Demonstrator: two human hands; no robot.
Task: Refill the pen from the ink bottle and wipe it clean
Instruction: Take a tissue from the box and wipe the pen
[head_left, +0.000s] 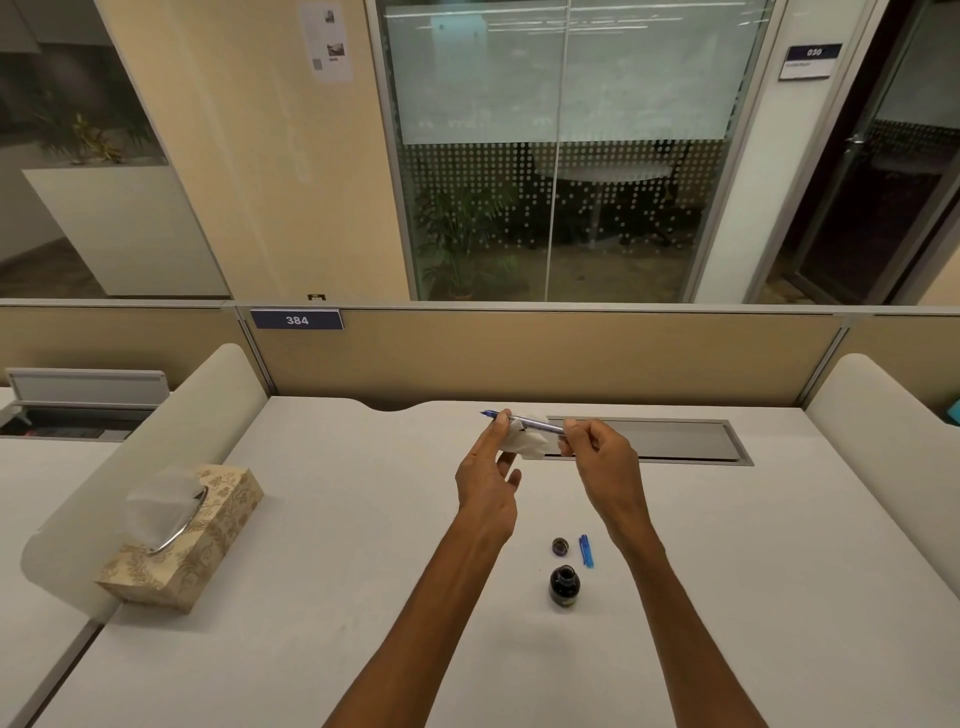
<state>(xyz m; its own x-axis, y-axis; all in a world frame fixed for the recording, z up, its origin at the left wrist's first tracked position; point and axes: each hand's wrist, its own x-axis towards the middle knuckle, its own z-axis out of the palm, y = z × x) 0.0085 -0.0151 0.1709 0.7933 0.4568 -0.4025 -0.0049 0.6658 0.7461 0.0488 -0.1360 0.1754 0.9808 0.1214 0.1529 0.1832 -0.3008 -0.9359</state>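
A clear blue pen (535, 423) is held level above the desk, its tip pointing left. My right hand (602, 462) pinches its rear end. My left hand (491, 475) holds a crumpled white tissue (530, 441) against the pen's front part, thumb near the tip. On the desk near me stands the dark ink bottle (564, 586), uncapped. Its round cap (560, 545) lies just beyond it, and the blue pen cap (586, 551) lies to the cap's right.
A patterned tissue box (208, 540) with a tissue sticking out sits at the left on the white desk (337, 519). A grey cable tray lid (675, 441) runs along the back. A beige partition stands behind; low white dividers flank both sides.
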